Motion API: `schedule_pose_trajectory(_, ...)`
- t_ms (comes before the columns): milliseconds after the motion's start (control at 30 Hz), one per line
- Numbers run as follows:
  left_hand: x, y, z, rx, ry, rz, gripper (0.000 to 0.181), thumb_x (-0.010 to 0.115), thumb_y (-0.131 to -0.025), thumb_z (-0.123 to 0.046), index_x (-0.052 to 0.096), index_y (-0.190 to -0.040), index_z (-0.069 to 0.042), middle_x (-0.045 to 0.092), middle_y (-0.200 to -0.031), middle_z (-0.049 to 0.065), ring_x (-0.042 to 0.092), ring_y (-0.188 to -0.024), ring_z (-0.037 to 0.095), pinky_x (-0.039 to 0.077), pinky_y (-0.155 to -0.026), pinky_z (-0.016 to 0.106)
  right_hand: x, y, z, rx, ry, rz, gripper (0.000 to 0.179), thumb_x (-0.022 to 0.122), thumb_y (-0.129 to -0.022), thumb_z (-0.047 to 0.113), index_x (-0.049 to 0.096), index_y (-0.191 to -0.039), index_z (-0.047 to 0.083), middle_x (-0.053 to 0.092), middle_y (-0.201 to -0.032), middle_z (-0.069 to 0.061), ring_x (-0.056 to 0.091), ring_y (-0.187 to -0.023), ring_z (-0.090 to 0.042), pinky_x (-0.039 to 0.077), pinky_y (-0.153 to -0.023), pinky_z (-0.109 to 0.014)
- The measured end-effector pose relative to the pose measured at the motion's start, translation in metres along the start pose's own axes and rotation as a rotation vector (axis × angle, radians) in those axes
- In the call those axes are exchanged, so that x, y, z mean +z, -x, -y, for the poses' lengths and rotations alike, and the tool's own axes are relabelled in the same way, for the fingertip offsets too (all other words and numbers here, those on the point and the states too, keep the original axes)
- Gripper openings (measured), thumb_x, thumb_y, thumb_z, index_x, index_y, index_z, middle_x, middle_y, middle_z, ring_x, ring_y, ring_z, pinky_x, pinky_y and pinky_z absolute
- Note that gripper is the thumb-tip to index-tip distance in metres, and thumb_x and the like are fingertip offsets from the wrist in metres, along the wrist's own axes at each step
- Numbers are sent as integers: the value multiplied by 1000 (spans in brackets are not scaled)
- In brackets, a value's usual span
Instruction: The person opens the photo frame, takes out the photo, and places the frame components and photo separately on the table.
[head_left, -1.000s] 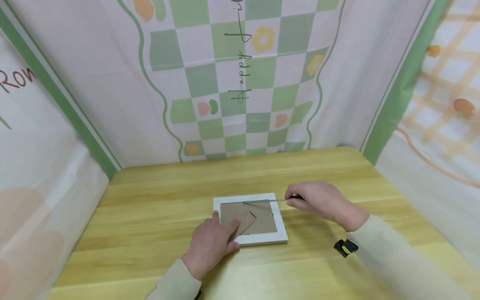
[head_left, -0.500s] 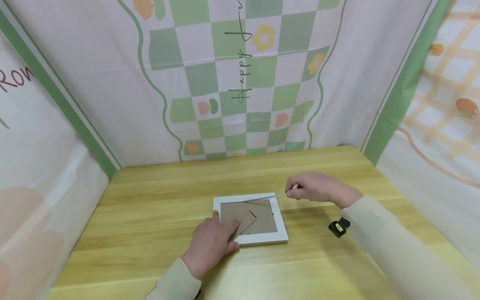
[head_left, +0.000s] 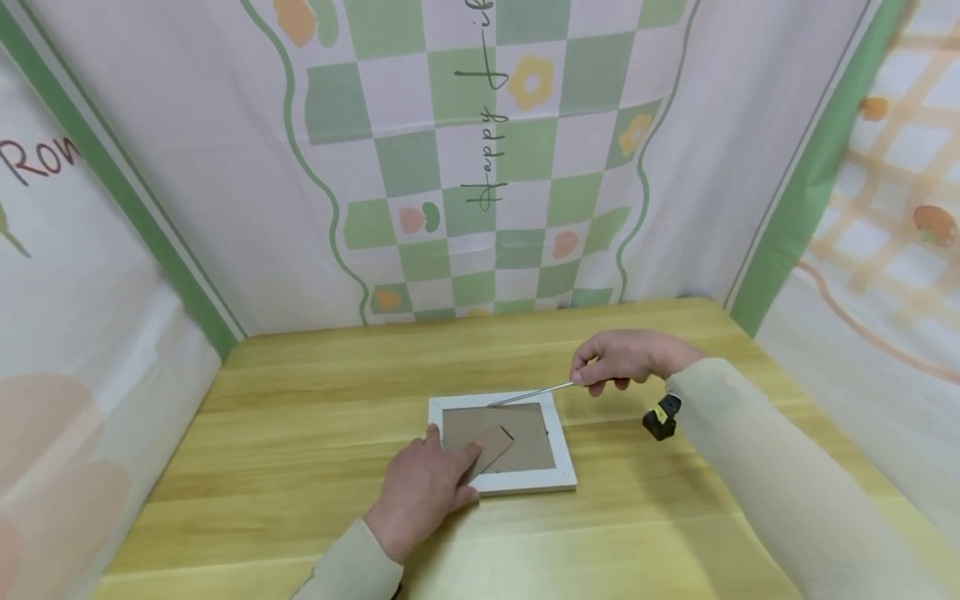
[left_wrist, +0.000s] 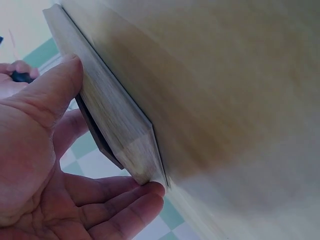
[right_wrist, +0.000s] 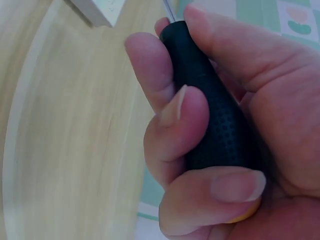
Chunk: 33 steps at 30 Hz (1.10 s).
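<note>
A white picture frame [head_left: 528, 482] lies face down on the table, its brown backing board [head_left: 528, 454] showing, with a stand flap [head_left: 491, 446] on it. My left hand [head_left: 422, 492] holds the frame's near left corner. In the left wrist view the thumb presses the near side and other fingertips touch the adjoining side; the index finger reaches over the back. My right hand [head_left: 622, 357] grips a screwdriver [right_wrist: 215, 110] by its dark handle with a yellow end. The slanted metal shaft [head_left: 536, 392] crosses the frame's far rim, its tip at the inner far edge of the backing.
The wood-grain table [head_left: 315, 375] surrounds the frame. Behind it hangs a green-and-white checked cloth [head_left: 472, 200], with more printed cloth [head_left: 885, 250] at both sides. A small black device [head_left: 662, 418] is at the right wrist.
My right hand has risen and moved away from me, tilting the screwdriver shaft more steeply while its tip stays at the frame's far inner edge. The left hand and frame stay put.
</note>
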<state>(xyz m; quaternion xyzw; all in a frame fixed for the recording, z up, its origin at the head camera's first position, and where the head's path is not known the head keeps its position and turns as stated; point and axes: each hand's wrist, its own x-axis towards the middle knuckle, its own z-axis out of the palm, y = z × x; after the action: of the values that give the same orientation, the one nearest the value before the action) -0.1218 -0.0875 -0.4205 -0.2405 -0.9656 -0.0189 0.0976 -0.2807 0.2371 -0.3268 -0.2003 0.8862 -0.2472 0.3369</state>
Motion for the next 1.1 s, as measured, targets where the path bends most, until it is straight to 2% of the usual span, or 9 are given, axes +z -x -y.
schedule_pose_trajectory(133,4,1,-2,0,10,5,62,79,-83,-56,69,-136,-26,69,-118,37,73,-90,46,61,-64,51,1,-1,-5,0,-17,8,18,63,-105,32,71,-105,16,65,-84,-2,40,-56,-11,25,-47,-21)
schedule_pose_trajectory(200,6,1,-2,1,6,-2,62,79,-82,-57,70,-135,-26,69,-117,37,73,-89,46,60,-63,50,5,1,-5,-30,3,-13,17,63,-105,30,71,-105,16,65,-85,-3,42,-58,-11,31,-48,-22)
schedule_pose_trajectory(400,4,-1,0,18,-38,-55,60,79,-83,-58,71,-133,-26,69,-115,38,72,-79,39,60,-57,46,17,16,-1,-142,101,-152,14,63,-105,29,73,-106,18,68,-93,-3,57,-77,-17,50,-63,-33)
schedule_pose_trajectory(633,-2,-5,3,13,-27,-25,60,80,-83,-56,70,-133,-24,70,-114,38,73,-83,43,60,-58,48,25,32,2,-180,159,-266,12,65,-104,29,74,-107,21,71,-98,0,61,-78,-16,54,-66,-33)
schedule_pose_trajectory(867,-2,-4,4,-3,-12,-4,61,80,-83,-56,70,-135,-25,68,-117,39,73,-84,43,60,-58,48,32,28,6,-210,219,-286,11,66,-104,30,74,-106,23,73,-101,3,64,-81,-13,54,-67,-31)
schedule_pose_trajectory(1100,-1,-4,2,-15,9,11,61,80,-83,-55,70,-136,-25,68,-120,39,73,-86,43,60,-59,48,33,20,3,-192,183,-262,12,64,-105,27,74,-107,20,71,-97,2,63,-81,-14,55,-68,-33)
